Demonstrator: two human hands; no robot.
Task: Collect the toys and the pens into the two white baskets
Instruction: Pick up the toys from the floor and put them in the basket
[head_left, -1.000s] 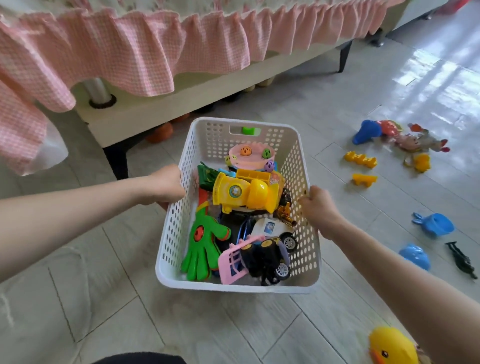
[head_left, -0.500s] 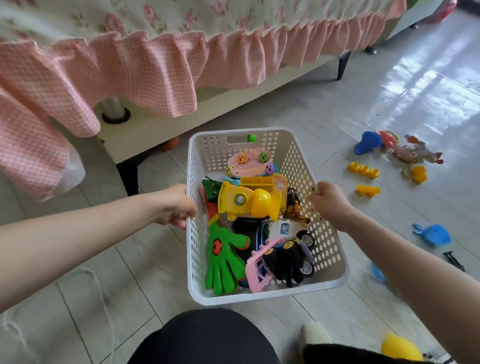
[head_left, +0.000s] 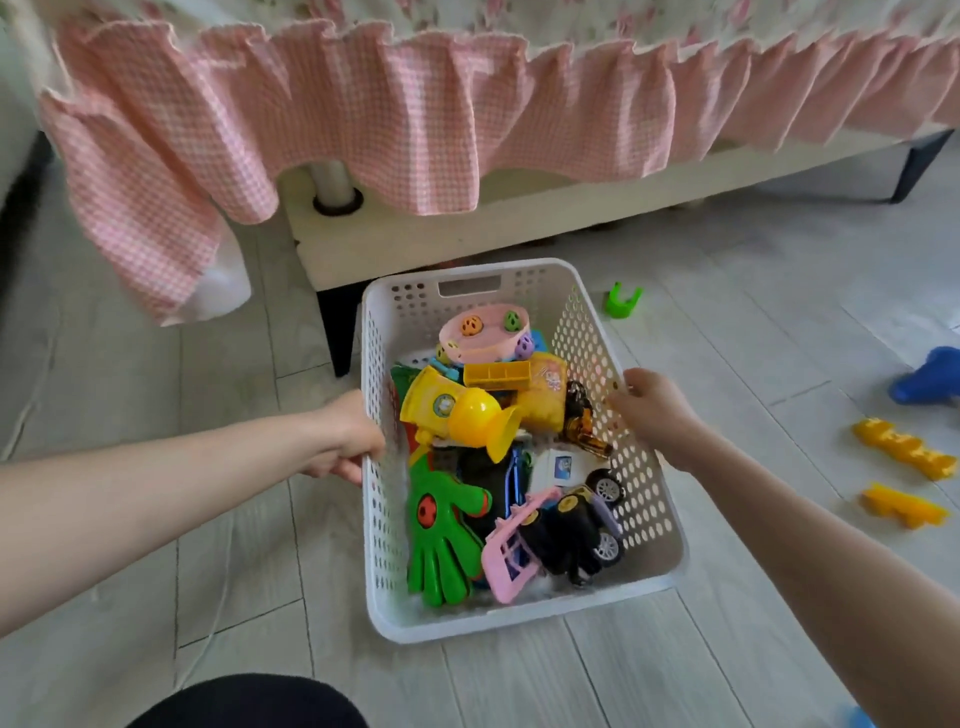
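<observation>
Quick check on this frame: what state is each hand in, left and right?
Left hand: closed, holding the left rim of the white basket.
Right hand: closed, holding the basket's right rim.

White perforated basket (head_left: 519, 621), seemingly half-full of toys (head_left: 470, 413).

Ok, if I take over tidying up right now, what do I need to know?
The left hand grips the basket by its left rim, the right hand by its right rim.
The basket is by the bed; whether it touches the floor is unclear.
Done: many toys inside, such as the green glove.
Left: green toy, blue toy and two yellow pieces on the floor. No pens or second basket in view.
</observation>
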